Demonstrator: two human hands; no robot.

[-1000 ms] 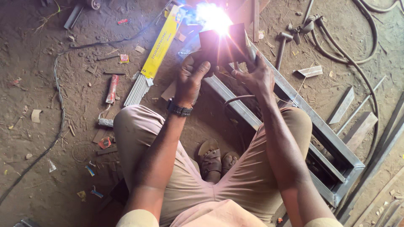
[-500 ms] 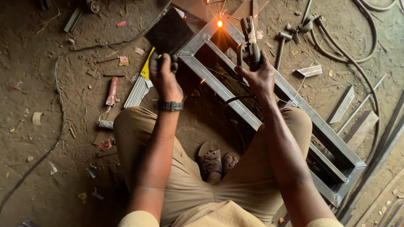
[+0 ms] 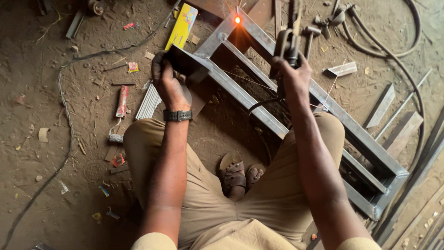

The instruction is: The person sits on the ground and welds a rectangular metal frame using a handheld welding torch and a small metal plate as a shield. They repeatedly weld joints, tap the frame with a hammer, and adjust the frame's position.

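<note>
I squat on a dirt floor over a long grey steel frame (image 3: 354, 132). My left hand (image 3: 170, 88), with a wristwatch, grips a dark hand-held welding shield (image 3: 189, 64), held low at the frame's left rail. My right hand (image 3: 295, 78) grips a welding electrode holder (image 3: 286, 45), raised above the frame's middle. A weld spot (image 3: 237, 20) glows orange at the frame's far corner, apart from the holder. The holder's tip runs out of the top of the view.
A yellow box (image 3: 183, 24) and a bundle of welding rods (image 3: 149, 103) lie left of the frame. A hammer (image 3: 310, 36) and a thick hose (image 3: 409, 74) lie at the far right, with metal offcuts (image 3: 382, 106). A thin cable (image 3: 64, 120) snakes down the left.
The bright arc at the far corner has gone out, leaving a glowing spot. My left hand lowered the shield to the left. My right hand lifted the holder off the joint.
</note>
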